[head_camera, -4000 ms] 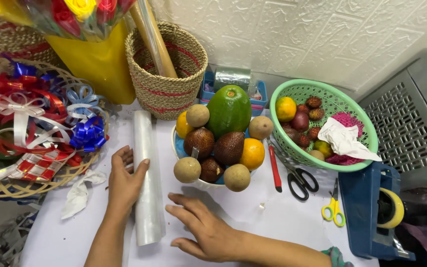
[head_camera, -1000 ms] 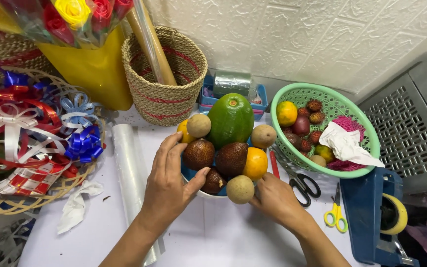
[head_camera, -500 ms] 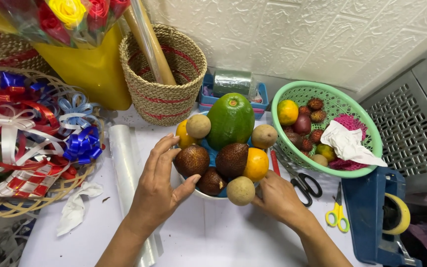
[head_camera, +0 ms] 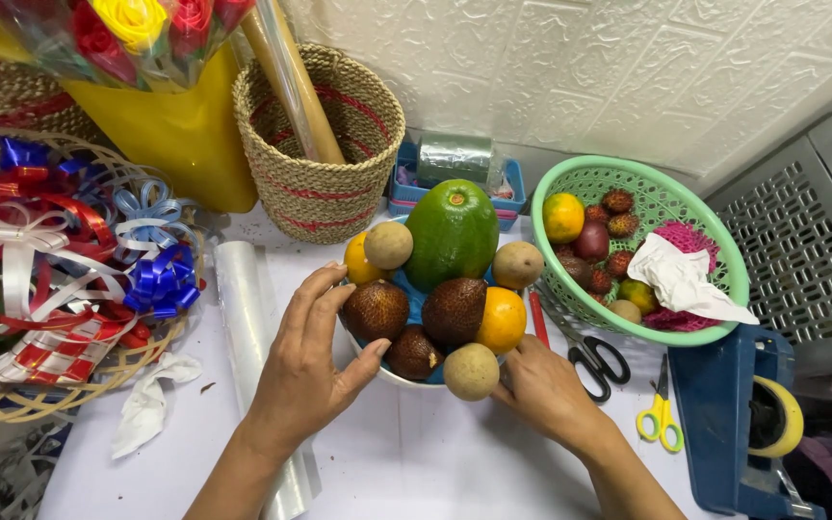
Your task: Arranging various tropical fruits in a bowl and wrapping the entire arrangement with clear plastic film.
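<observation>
A white bowl [head_camera: 389, 374] piled with fruit stands on the white table: a big green papaya [head_camera: 452, 234], scaly brown snake fruits [head_camera: 375, 310], an orange [head_camera: 503, 320] and round tan fruits [head_camera: 471, 371]. My left hand [head_camera: 308, 364] cups the bowl's left side, thumb under the rim. On the bowl's right lower side, my right hand [head_camera: 549, 392] presses against it, fingers tucked beneath the fruit. A roll of clear film [head_camera: 254, 337] lies to the left, partly under my left forearm.
A green plastic basket [head_camera: 570, 292] of small fruit with a white cloth stands right. Black scissors [head_camera: 597, 361], yellow scissors [head_camera: 662, 418] and a blue tape dispenser [head_camera: 748, 424] lie right. A woven basket [head_camera: 325, 197] stands behind; a tray of ribbon bows [head_camera: 55, 265] lies left.
Four seconds ago both hands lay by the film roll. They moved to the fruit bowl and now hold its two sides; in the last second they have barely shifted.
</observation>
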